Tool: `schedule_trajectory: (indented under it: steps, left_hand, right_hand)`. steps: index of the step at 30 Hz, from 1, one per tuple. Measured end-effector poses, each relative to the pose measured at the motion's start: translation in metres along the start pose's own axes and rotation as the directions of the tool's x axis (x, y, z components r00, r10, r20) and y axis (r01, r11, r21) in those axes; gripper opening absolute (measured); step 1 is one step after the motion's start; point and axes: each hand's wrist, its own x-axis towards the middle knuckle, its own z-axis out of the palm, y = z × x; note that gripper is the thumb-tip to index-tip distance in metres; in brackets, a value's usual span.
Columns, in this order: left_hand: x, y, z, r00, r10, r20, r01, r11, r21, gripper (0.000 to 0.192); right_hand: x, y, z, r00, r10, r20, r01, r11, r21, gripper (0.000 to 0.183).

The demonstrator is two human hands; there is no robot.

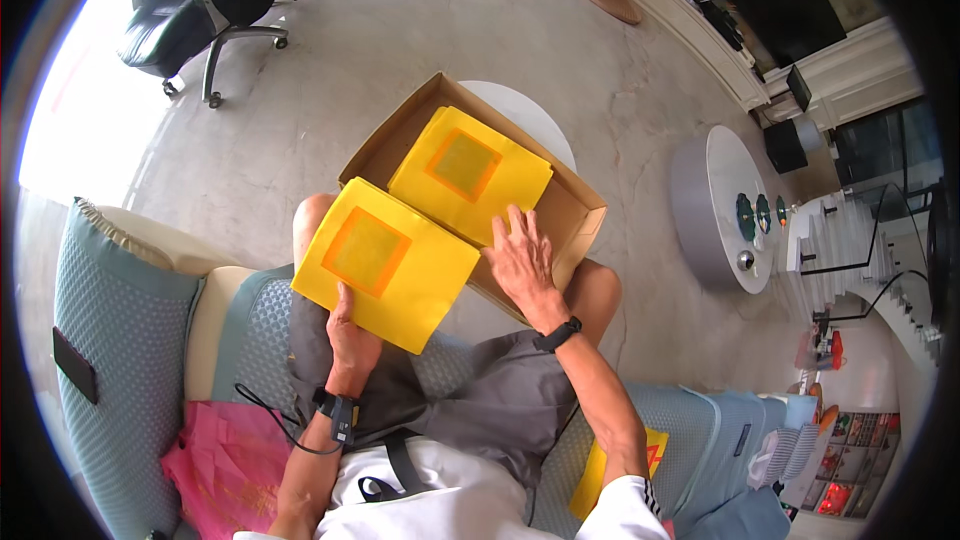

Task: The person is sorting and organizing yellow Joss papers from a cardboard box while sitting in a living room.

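My left hand (352, 341) grips the near edge of a yellow paper stack (420, 292), thumb on top. An orange-bordered square with a duller, golden center is printed on its top sheet. The stack tilts over the near side of a shallow cardboard box (566, 221) across my knees. Inside the box lies a second yellow paper stack (495, 202) with a matching printed square. My right hand (521, 262) has its fingers spread over that stack's near right corner, close to the held stack's right corner. Its fingertips appear to touch the paper; the palm is hidden.
I sit on a sofa with blue quilted covers (127, 330). A pink plastic bag (225, 465) is at my left, and another yellow sheet (592, 476) at my right. Beyond the box stands a round white table (525, 109). An oval table (697, 217) and an office chair (217, 7) stand farther off.
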Motion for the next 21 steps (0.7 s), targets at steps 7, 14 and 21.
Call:
schedule_trajectory:
  steps: [7, 14, 21]
  left_hand:
    - [0.0, 0.002, -0.002, 1.0, -0.025, 0.003, 0.025, 1.0, -0.004, 0.046]
    - [0.0, 0.001, 0.001, 0.998, -0.057, -0.009, 0.057, 0.998, -0.023, 0.045]
    - [-0.003, 0.002, 0.004, 0.993, -0.111, 0.025, 0.111, 0.994, -0.007, 0.047]
  right_hand:
    - [0.005, 0.01, 0.003, 0.996, -0.02, -0.086, 0.035, 0.984, 0.176, 0.009]
    - [0.016, 0.027, -0.002, 0.966, 0.084, -0.244, 0.01, 0.932, 0.362, 0.007]
    - [0.022, 0.032, -0.022, 0.907, 0.162, -0.39, 0.003, 0.921, 0.388, 0.009]
